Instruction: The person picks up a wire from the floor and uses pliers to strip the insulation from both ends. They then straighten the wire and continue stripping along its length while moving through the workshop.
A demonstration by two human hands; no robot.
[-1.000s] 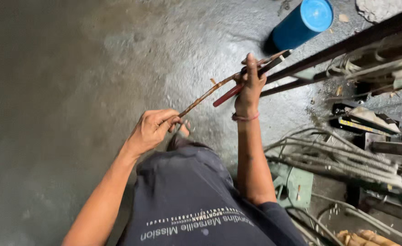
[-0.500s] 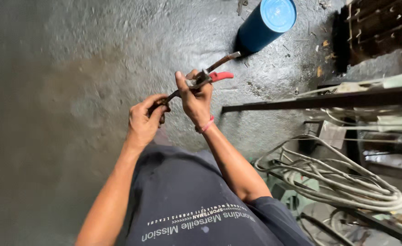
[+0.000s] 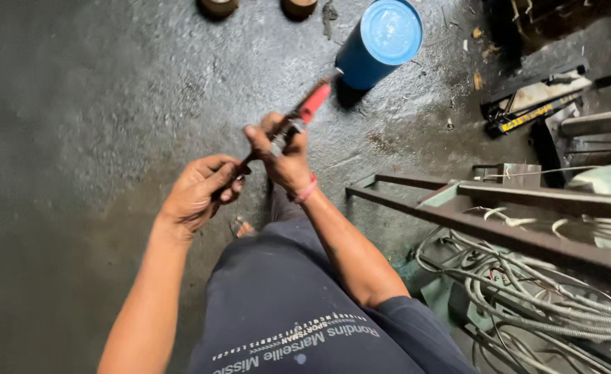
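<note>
- Two hands on one tool: right hand (image 3: 285, 163) wraps around the red-handled pliers (image 3: 304, 114), up over the floor (image 3: 77, 104).
- left hand (image 3: 201, 190) is clenched on a thin dark rod (image 3: 244, 161) running into the pliers.
- blue barrel (image 3: 382, 41) just beyond.

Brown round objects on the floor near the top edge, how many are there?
2: one brown round object left of the other, both cut off by the top edge, left of the blue drum. More may lie outside the view.

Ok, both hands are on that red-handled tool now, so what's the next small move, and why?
Probably steady it before working it. The left hand grips one dark end, while the right hand closes round the metal middle, the red handle pointing toward the blue drum. It is held in mid-air above the concrete floor with nothing supporting it, so brace first.
</note>
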